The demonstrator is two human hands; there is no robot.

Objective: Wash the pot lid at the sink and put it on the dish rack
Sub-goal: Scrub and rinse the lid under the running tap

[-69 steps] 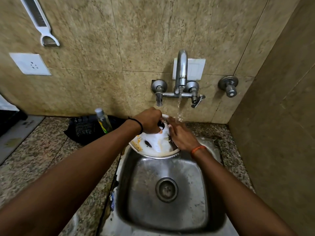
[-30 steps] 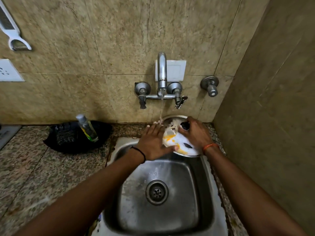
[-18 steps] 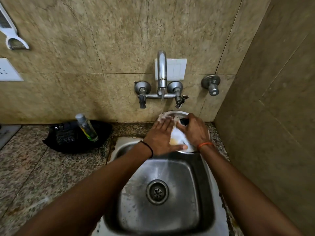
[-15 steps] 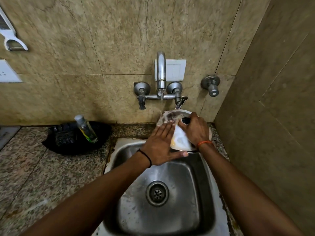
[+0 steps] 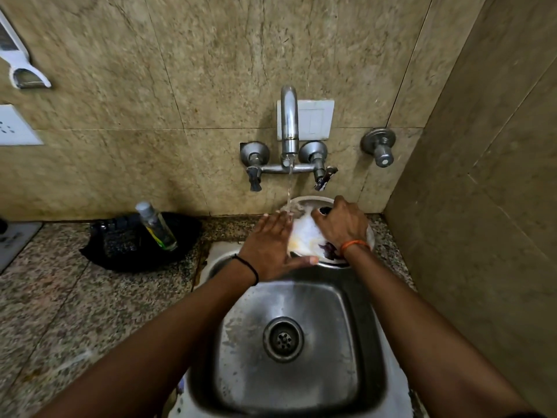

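The round steel pot lid (image 5: 304, 233), smeared with white foam and orange residue, is held tilted over the back of the steel sink (image 5: 358, 306). My right hand (image 5: 342, 226) grips its black knob from above. My left hand (image 5: 271, 245) lies flat with fingers spread on the lid's left side, thumb under its lower rim. A thin stream of water from the wall tap (image 5: 288, 122) falls onto the lid's upper left edge and my left fingertips. No dish rack is in view.
A clear bottle (image 5: 156, 226) leans in a black tray (image 5: 135, 242) on the speckled granite counter (image 5: 60, 297) left of the sink. A tiled side wall (image 5: 482, 206) stands close on the right. A spare tap valve (image 5: 379, 146) juts from the back wall.
The lid passed from my left hand to my right, which now holds the knob. My left hand went flat on the lid's face and keeps rubbing it under the stream.
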